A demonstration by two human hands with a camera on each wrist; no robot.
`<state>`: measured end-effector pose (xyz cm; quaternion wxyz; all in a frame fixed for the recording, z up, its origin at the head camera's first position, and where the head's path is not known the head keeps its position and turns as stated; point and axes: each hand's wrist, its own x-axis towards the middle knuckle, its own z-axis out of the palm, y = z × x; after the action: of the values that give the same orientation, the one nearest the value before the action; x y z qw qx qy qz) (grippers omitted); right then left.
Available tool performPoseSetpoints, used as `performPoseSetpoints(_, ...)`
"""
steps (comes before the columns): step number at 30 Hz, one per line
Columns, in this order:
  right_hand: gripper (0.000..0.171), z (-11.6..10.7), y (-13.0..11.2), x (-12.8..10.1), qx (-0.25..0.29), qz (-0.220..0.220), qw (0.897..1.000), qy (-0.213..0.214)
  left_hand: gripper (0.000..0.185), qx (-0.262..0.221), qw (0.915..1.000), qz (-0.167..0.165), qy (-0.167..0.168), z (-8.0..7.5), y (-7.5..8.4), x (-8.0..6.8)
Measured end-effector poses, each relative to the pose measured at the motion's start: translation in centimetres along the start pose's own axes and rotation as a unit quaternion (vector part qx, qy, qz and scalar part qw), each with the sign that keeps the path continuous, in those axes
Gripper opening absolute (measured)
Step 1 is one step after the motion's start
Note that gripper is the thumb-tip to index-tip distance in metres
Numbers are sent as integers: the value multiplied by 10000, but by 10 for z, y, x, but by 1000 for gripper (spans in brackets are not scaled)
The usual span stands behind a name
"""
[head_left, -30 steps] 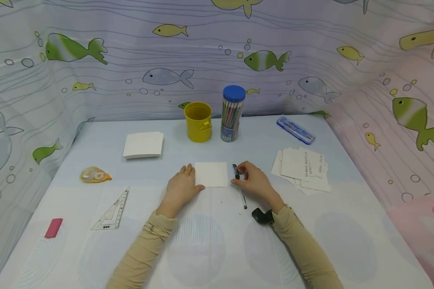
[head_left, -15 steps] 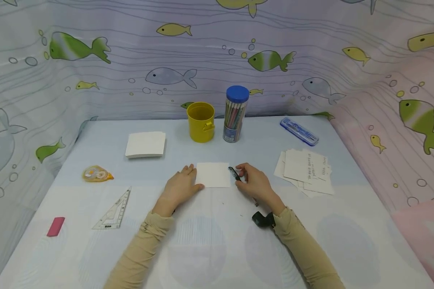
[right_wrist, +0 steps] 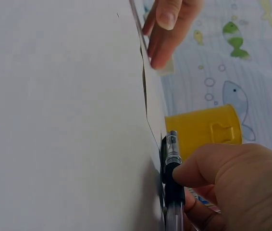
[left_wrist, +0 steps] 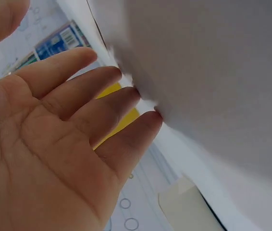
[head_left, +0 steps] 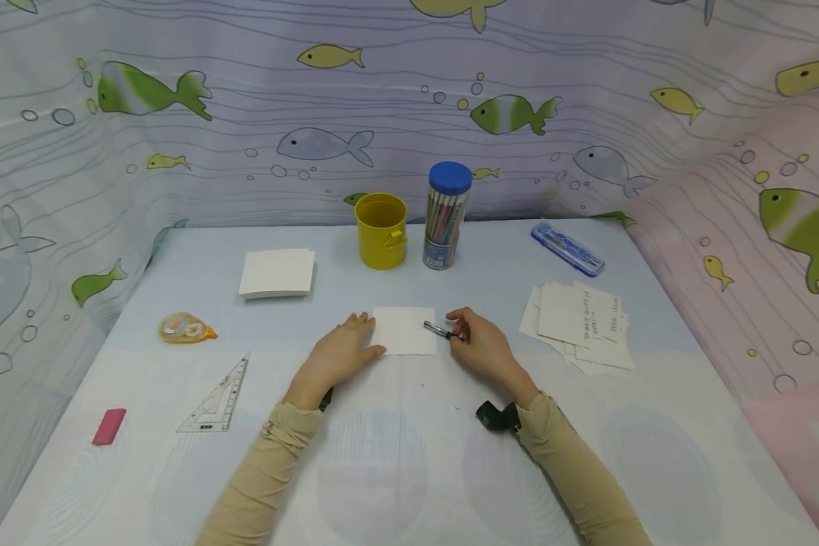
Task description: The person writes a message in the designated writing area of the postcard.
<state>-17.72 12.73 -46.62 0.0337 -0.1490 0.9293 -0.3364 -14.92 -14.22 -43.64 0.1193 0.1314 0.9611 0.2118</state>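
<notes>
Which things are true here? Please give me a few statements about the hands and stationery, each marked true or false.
1. The right hand holds a pen. True.
2. The left hand holds a pen too. False: the left hand is at the edge of the blank card.
3. The stack of white cards is left of the yellow cup. True.
4. The pencil jar has a red lid. False: the pencil jar has a blue lid.
5. Handwritten cards lie right of the right hand. True.
</notes>
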Motion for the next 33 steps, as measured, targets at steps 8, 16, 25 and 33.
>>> performPoseSetpoints(8, 30, -2, -2, -3, 387, -292, 9988, 106, 60, -256, 9991, 123, 304, 0, 4, 1)
performPoseSetpoints(16, 23, -2, -11, -3, 643, -731, 9951, 175, 55, -620, 9965, 313, 456, 0, 8, 1)
performPoseSetpoints(25, 22, 0, -22, -3, 660, -1209, 9905, 1, 49, -1425, 9850, 648, 727, 5, 12, 2)
performPoseSetpoints(33, 21, 3, -31, -3, 611, -1678, 9839, -101, 47, -2540, 9642, 696, 303, 4, 20, 0)
